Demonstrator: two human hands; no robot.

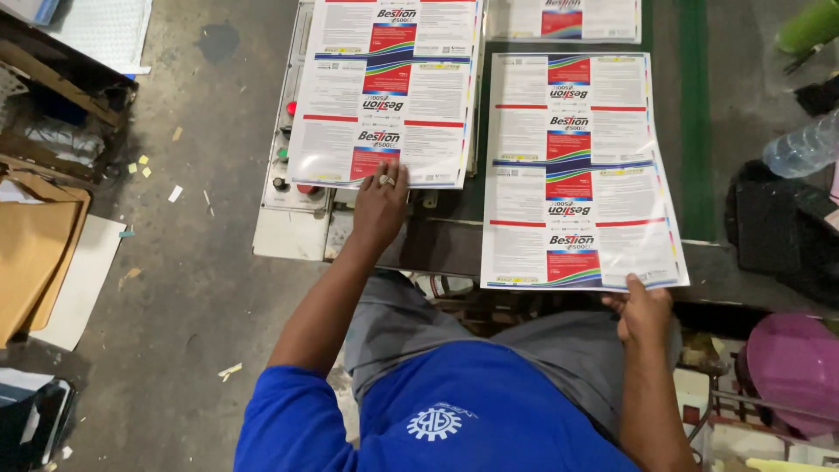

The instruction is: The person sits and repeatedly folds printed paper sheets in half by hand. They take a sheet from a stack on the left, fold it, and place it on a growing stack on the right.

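Observation:
Two glossy printed label sheets, white with red and blue blocks, lie side by side on a dark work surface. My left hand (379, 208), a ring on one finger, presses flat on the near edge of the left sheet (384, 96), which covers a grey control panel. My right hand (645, 310) grips the near edge of the right sheet (577, 175), thumb on top. That sheet hangs a little over the table's front edge.
A third printed sheet (564, 19) lies at the far edge. The grey control panel (293, 205) has red and green buttons. A plastic water bottle (802, 149) and black bag sit at right, a pink stool (791, 363) below. Cardboard (35, 245) lies on the concrete floor at left.

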